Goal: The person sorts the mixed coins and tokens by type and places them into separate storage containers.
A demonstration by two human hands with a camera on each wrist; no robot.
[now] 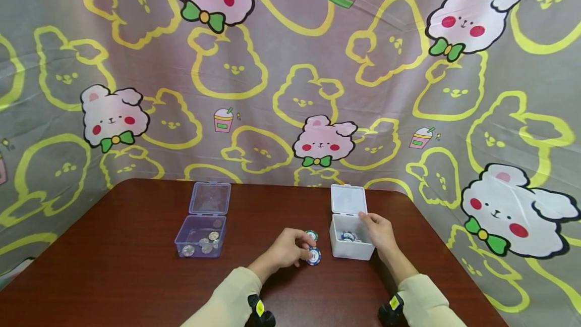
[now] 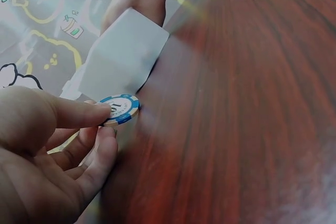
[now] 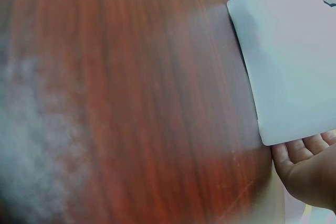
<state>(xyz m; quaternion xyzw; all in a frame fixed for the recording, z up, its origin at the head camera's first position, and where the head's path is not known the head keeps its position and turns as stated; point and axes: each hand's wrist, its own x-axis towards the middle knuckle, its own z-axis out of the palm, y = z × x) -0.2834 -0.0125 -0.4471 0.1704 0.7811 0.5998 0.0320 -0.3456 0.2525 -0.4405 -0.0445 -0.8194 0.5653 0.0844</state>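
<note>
In the head view my left hand point(image 1: 285, 249) pinches a blue-and-white poker chip point(image 1: 314, 256) between thumb and fingers. The left wrist view shows this chip point(image 2: 122, 109) tilted, with a 10 on its face, in front of the white box. A green-and-white chip point(image 1: 311, 235) is just beyond that hand, partly hidden by it. To the right stands a white plastic box point(image 1: 351, 252), lid up, with blue-and-white chips point(image 1: 348, 236) inside. My right hand point(image 1: 383, 233) holds the box's right side, fingertips at the rim; the right wrist view shows its fingers point(image 3: 299, 151) against the wall.
At the left of the brown table point(image 1: 136, 266) stands a clear purple box point(image 1: 183, 236), lid raised, holding several silvery coins point(image 1: 206, 248). A patterned cloth point(image 1: 254, 110) with cartoon animals hangs behind and along the sides of the table.
</note>
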